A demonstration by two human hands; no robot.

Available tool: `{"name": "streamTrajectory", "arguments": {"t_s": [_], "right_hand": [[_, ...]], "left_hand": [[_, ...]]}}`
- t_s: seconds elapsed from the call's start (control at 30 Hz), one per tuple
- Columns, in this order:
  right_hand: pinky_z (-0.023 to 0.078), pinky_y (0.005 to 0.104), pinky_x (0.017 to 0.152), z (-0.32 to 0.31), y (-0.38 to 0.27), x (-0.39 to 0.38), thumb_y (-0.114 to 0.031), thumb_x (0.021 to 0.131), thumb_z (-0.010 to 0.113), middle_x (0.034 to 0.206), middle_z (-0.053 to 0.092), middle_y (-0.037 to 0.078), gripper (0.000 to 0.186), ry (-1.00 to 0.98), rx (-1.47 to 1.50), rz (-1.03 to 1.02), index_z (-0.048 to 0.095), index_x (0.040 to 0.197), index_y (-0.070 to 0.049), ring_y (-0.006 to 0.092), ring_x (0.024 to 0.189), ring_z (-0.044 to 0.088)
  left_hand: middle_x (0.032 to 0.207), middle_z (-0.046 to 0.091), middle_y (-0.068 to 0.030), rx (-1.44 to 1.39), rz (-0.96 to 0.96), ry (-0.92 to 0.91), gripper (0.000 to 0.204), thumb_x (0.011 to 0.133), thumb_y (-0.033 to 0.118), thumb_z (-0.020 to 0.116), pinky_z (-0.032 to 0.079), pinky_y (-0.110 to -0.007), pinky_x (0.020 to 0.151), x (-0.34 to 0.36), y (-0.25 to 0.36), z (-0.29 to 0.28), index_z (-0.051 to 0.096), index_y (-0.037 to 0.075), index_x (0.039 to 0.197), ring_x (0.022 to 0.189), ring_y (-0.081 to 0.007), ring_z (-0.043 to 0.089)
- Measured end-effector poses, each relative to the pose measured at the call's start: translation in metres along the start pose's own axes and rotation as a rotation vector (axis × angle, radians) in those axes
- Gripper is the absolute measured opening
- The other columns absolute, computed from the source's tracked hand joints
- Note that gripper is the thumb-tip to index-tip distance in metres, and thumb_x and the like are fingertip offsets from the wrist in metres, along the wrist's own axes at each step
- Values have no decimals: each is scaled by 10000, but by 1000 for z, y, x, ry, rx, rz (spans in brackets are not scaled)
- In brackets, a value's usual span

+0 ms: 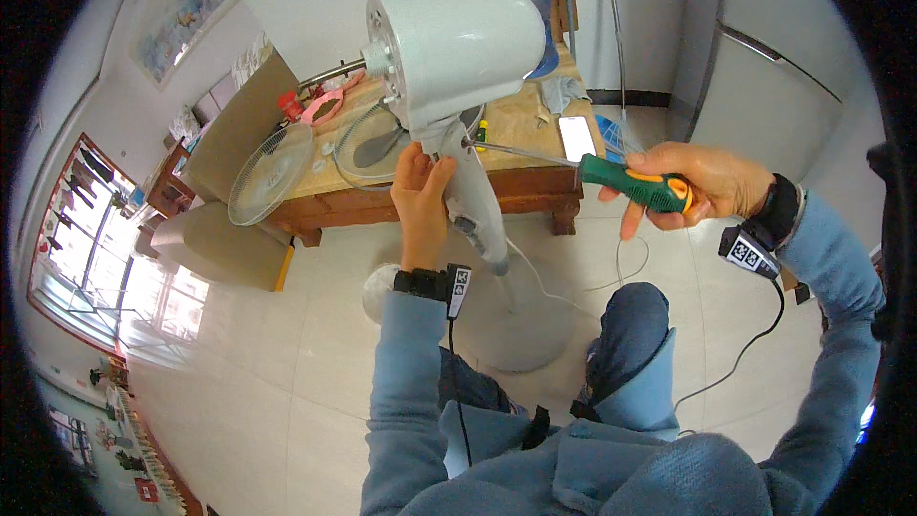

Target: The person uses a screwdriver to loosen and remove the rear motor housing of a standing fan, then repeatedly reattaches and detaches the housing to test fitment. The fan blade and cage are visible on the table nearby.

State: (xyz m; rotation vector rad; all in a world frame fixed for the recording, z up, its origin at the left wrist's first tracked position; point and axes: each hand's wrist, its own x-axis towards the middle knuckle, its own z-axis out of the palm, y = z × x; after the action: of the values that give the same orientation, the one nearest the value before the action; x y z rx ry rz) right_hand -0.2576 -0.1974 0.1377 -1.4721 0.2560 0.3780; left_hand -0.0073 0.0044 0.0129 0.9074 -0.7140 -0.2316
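A white pedestal fan without its blades stands before me, its motor housing (468, 43) at the top and a bare metal shaft (334, 74) pointing left. My left hand (420, 193) is closed round the fan's neck (468, 182) just under the housing. In my right hand (702, 177) is a screwdriver (630, 182) with a green and orange handle, held level. Its thin blade reaches left to the neck joint, where the tip meets the side of the neck. The round base (521, 330) rests on the floor between my legs.
Behind the fan is a wooden table (535, 161) bearing a white phone (577, 139), a grey cloth (562, 94) and a blue water jug (535, 0). A wire fan grille (272, 172) leans at its left edge. A white cord (544, 282) trails over the floor. A fridge (774, 86) stands right.
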Motion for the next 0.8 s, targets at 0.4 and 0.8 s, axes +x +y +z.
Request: {"name": "streamTrajectory", "arguments": {"t_s": [0.4, 0.8], "right_hand": [[451, 227, 496, 18, -21, -4, -346, 833, 696, 728, 583, 96, 478, 749, -1561, -964, 546, 1171, -43, 133, 590, 565], [476, 350, 542, 19, -14, 0, -266, 821, 664, 779, 594, 78, 330, 843, -2019, -805, 595, 1094, -92, 244, 640, 614]], "left_hand": [[1089, 607, -34, 4, 69, -53, 369, 865, 8, 631, 433, -223, 842, 0, -2, -1, 519, -21, 1216, 956, -99, 562], [1078, 623, -42, -26, -2, -17, 324, 850, -26, 632, 460, -239, 835, 0, -3, -5, 543, -3, 1161, 952, -108, 582]]}}
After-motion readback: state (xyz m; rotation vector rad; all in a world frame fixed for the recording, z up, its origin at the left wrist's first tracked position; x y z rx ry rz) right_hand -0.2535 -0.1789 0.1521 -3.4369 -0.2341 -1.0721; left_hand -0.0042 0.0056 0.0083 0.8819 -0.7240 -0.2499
